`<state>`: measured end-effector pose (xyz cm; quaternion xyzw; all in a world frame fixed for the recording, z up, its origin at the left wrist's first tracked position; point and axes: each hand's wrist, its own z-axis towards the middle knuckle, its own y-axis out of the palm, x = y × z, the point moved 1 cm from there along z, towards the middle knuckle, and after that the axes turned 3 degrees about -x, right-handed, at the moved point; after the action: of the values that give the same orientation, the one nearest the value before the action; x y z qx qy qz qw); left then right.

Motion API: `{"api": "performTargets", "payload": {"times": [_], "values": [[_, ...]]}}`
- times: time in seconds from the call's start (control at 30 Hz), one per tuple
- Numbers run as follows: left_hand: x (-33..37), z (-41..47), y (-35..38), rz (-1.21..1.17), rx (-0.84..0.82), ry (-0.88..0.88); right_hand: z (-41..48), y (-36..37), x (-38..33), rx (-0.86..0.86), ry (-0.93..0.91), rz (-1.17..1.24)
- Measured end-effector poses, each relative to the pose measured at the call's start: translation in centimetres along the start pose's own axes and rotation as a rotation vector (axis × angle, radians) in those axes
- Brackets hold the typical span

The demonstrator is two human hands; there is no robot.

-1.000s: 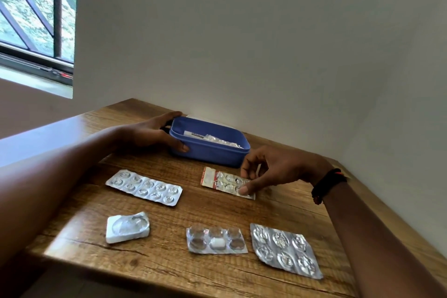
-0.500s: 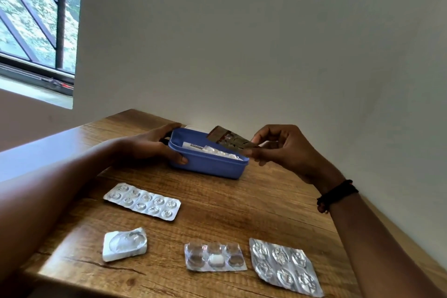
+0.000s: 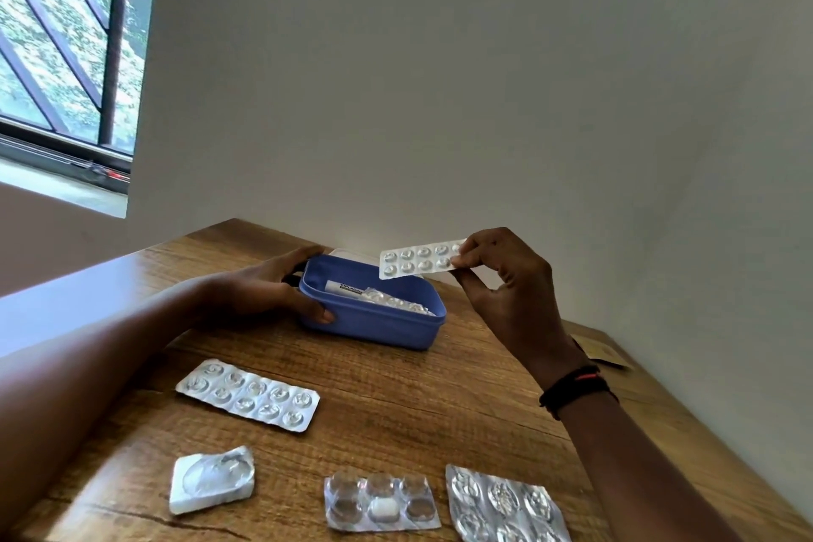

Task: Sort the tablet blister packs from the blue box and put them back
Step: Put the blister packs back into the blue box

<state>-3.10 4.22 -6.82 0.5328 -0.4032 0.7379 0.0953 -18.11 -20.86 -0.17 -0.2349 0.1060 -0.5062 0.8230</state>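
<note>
A: What is different from a moment ago?

B: The brown pack that lay on the table (image 3: pixel 440 400) near the middle is gone from there. Half a second ago the right hand had it over the blue box (image 3: pixel 374 321). Now the right hand (image 3: pixel 506 290) holds up a white blister pack (image 3: pixel 420 258) instead, right of the middle of the frame, just above the box.

A: How are the fingers?

B: The thumb and fingertips pinch the right end of the white pack. The left hand (image 3: pixel 268 290) wraps around the left side of the box, thumb on the front wall, and keeps it from sliding.

A: What does that mean for the job?

B: I think one pack went back in, and a new one has come out to be looked at. More packs and a tube (image 3: pixel 345 287) lie inside the box.

A: And the rest?

B: Four packs wait along the bottom: a long silver pack (image 3: pixel 248 398), a small white pack (image 3: pixel 211 480), a clear pack (image 3: pixel 380 502) with one white tablet, and a crinkled silver pack (image 3: pixel 506 506). So there is lots left to do.
</note>
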Motion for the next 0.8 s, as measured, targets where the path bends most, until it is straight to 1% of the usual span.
{"api": "performTargets", "payload": {"times": [0.13,0.3,0.37,0.53,0.63,0.7,0.8], "values": [[0.0,0.0,0.0,0.005,-0.006,-0.005,0.0,0.1,0.0,0.008,0.006,0.019],[0.0,0.0,0.0,0.013,-0.010,-0.016,-0.3,0.7,0.2,0.018,0.099,0.125],[0.0,0.0,0.0,0.013,-0.006,-0.014,-0.4,1.2,0.1,0.042,0.200,0.210],[0.0,-0.1,0.0,0.003,-0.005,-0.019,-0.6,2.0,0.4,0.027,0.617,0.466],[0.0,-0.1,0.0,0.001,-0.010,-0.020,-0.9,2.2,0.7,0.025,0.813,0.664],[0.0,-0.1,0.0,0.002,-0.012,-0.023,-0.9,2.3,0.9,0.025,0.883,0.735],[-0.1,-0.1,-0.1,0.007,-0.009,-0.023,-1.0,2.5,1.1,0.027,0.912,0.750]]}}
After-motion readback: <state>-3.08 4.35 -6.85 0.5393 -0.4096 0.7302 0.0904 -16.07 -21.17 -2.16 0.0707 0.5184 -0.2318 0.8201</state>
